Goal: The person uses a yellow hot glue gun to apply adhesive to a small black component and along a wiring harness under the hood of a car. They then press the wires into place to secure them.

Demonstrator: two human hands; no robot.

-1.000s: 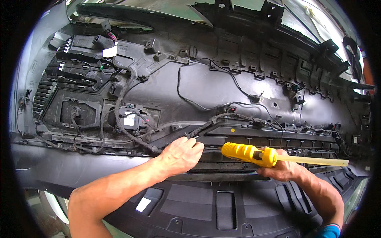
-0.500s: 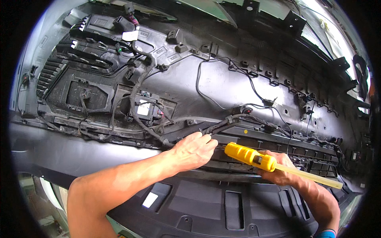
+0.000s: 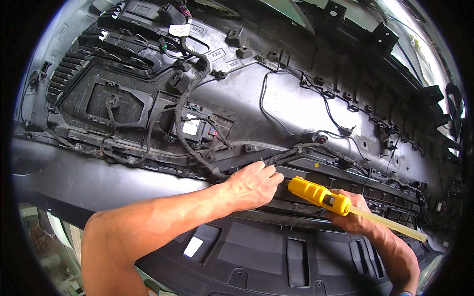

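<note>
- Hand, left (image 3: 254,185): fingers curled in and bunched, tips mostly hidden; thin dark tip pokes up by the knuckles. Can't tell what's pinched, if anything.
- Right hand (image 3: 350,223): wrapped round the grip of the yellow glue gun (image 3: 316,195); gun body covers most of the fingers.
- Gun sits between the two hands, nozzle aimed left, just beside the left fingers. Can't tell whether they touch. Tight gap there.
- Pale glue stick (image 3: 390,225) juts out the back, slanting down right over the right wrist. Sticks out on that side.
- Thick taped harness (image 3: 179,123) comes down from upper left to just above the left wrist. Second wrapped harness (image 3: 285,154) starts right above the left fingers, runs off right.
- Slatted section (image 3: 340,177) lies behind the gun, long bars running left to right.
- Black module (image 3: 191,126) with white label up-left of the left hand, wires round it.
- Thin black cable (image 3: 262,101) loops over the big dark panel (image 3: 291,106); smooth stretch inside the loop is the widest flat room.
- Silvery edge strip (image 3: 108,170) runs left, above the left forearm.
- Near side: black recessed panel (image 3: 259,256), both forearms reaching across it.
</note>
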